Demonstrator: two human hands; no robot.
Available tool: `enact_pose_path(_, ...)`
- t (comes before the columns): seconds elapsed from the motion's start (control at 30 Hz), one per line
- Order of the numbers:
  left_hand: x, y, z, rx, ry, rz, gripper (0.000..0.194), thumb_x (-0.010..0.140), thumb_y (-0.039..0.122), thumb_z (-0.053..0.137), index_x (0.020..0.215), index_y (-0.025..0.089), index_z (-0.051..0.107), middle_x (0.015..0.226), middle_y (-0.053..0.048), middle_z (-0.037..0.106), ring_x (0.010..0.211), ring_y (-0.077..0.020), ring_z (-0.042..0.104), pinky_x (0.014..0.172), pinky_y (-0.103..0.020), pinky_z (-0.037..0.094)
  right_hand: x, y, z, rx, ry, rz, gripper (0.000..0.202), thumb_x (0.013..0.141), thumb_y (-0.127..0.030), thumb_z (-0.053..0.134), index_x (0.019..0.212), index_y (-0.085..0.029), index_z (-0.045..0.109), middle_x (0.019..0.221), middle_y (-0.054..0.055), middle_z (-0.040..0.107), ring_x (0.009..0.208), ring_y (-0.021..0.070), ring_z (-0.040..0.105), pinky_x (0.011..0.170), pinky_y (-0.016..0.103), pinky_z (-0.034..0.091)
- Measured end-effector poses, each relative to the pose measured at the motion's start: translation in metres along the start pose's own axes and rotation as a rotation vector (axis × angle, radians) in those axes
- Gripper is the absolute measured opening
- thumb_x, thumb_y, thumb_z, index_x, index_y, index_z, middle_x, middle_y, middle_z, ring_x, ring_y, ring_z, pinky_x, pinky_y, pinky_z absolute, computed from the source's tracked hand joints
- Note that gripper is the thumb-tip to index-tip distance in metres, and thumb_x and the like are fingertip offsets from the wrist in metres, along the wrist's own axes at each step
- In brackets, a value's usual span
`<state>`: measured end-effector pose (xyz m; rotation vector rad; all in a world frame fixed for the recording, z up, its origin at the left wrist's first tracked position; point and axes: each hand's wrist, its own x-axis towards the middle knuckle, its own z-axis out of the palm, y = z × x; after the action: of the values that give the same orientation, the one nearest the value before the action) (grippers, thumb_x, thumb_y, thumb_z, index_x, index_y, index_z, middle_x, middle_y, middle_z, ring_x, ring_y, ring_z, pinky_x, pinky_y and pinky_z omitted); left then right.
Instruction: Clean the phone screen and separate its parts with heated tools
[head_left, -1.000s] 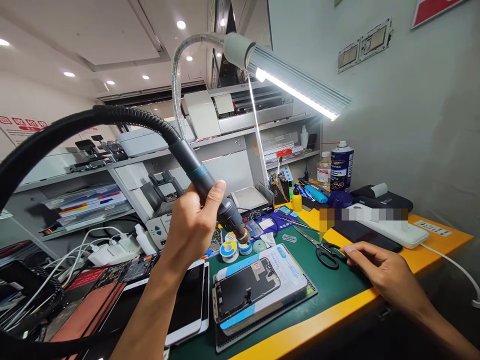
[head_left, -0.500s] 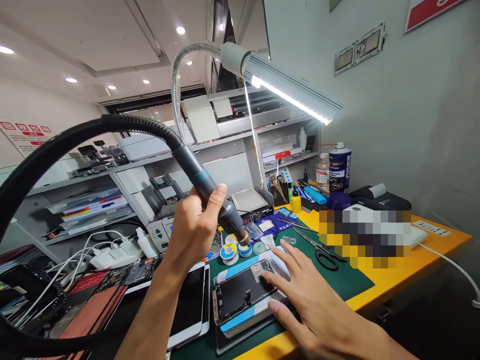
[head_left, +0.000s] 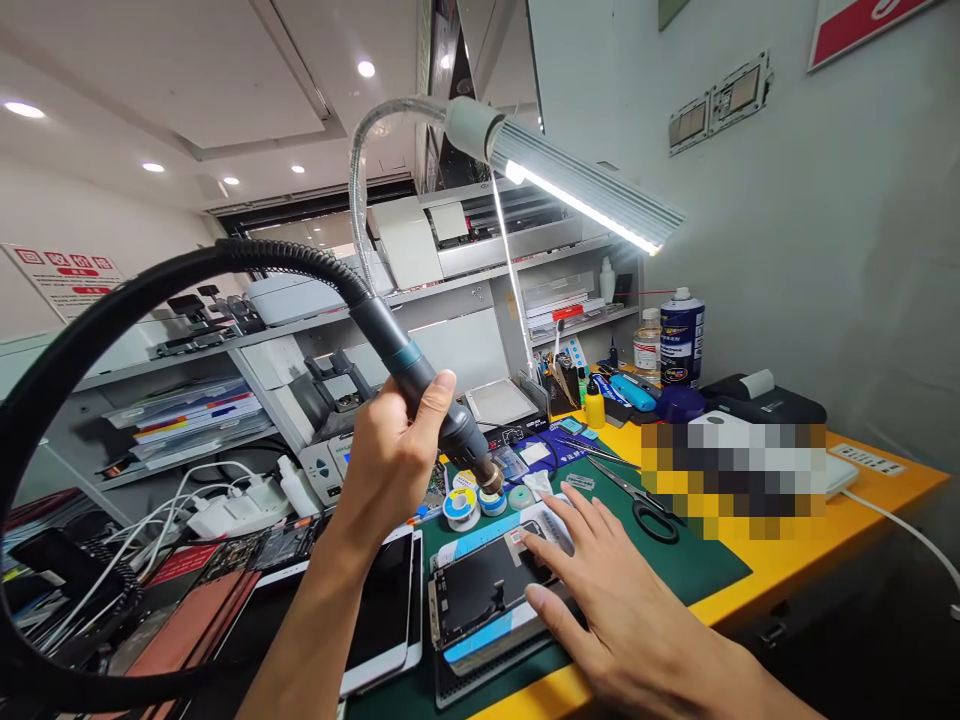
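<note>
My left hand [head_left: 397, 440] is wrapped round the dark handle of a hot air gun [head_left: 420, 385]. Its metal nozzle tilts down to the right, above the far end of a black phone screen assembly [head_left: 484, 590]. That assembly lies back side up, with a flex cable on it, on a blue and white pad [head_left: 480, 645] over a dark perforated stand. My right hand [head_left: 600, 580] has its fingers spread over the assembly's right end. Its index fingertip is at the assembly; whether it presses there I cannot tell.
Solder spools [head_left: 461, 505] stand behind the pad. Scissors [head_left: 645, 505] and tweezers lie on the green mat [head_left: 697, 565]. White tablets [head_left: 382, 620] are to the left. A thick black hose [head_left: 112, 310] loops on the left, and a lit lamp [head_left: 577, 185] hangs overhead.
The view has shifted slightly. My right thumb and fingers have edged a little to the left over the screen assembly. The hot air gun stays almost still in my left hand.
</note>
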<state>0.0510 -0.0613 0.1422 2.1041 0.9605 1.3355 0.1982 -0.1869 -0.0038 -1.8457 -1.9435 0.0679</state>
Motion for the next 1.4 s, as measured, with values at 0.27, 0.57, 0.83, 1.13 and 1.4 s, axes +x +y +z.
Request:
enact_pose_path(0.27,0.0,-0.001,0.0,-0.012,-0.017,-0.012,0.045,0.087,0.065,0.056,0.073,0.022,0.049,0.061,0.005,0.04,0.057,-0.0122,0.04,0.053,-0.029,0.033,-0.008,0.008,0.004,-0.01,0.104,-0.054,0.047,0.101,-0.05,0.044,0.139,-0.028,0.058,0.155,0.019,0.046,0.148,0.0442,0.032,0.111,0.074,0.031)
enact_pose_path(0.57,-0.004,-0.005,0.003,0.075,-0.031,0.001,0.046,0.09,0.063,0.055,0.07,0.022,0.047,0.059,0.006,0.043,0.058,-0.012,0.038,0.057,-0.03,0.033,-0.021,0.039,0.009,0.103,0.601,-0.103,0.008,0.095,-0.021,0.058,0.087,-0.023,0.058,0.098,0.009,0.067,0.107,0.029,0.063,0.089,0.046,0.054)
enact_pose_path(0.83,-0.003,-0.003,0.002,0.099,-0.024,0.03,0.045,0.09,0.063,0.054,0.071,0.023,0.048,0.058,0.006,0.04,0.055,-0.0125,0.037,0.055,-0.03,0.032,-0.029,0.052,0.01,0.177,0.604,-0.02,0.014,0.096,-0.025,0.058,0.083,-0.025,0.054,0.095,0.006,0.066,0.106,0.0276,0.063,0.088,0.042,0.053)
enact_pose_path(1.13,-0.006,-0.007,0.0,0.082,-0.031,0.038,0.044,0.089,0.063,0.054,0.073,0.022,0.05,0.06,0.006,0.042,0.056,-0.0129,0.039,0.055,-0.03,0.034,-0.032,0.06,0.006,0.257,0.61,0.041,0.029,0.097,-0.028,0.056,0.071,-0.025,0.048,0.084,0.002,0.066,0.097,0.0244,0.064,0.088,0.039,0.052)
enact_pose_path(1.4,-0.005,-0.016,-0.004,0.065,-0.103,0.026,0.046,0.089,0.067,0.054,0.076,0.022,0.051,0.061,0.006,0.043,0.058,-0.0126,0.041,0.056,-0.03,0.036,-0.036,0.073,0.007,0.276,0.664,0.112,0.032,0.097,-0.033,0.058,0.067,-0.025,0.049,0.083,0.003,0.065,0.086,0.0231,0.065,0.08,0.037,0.051)
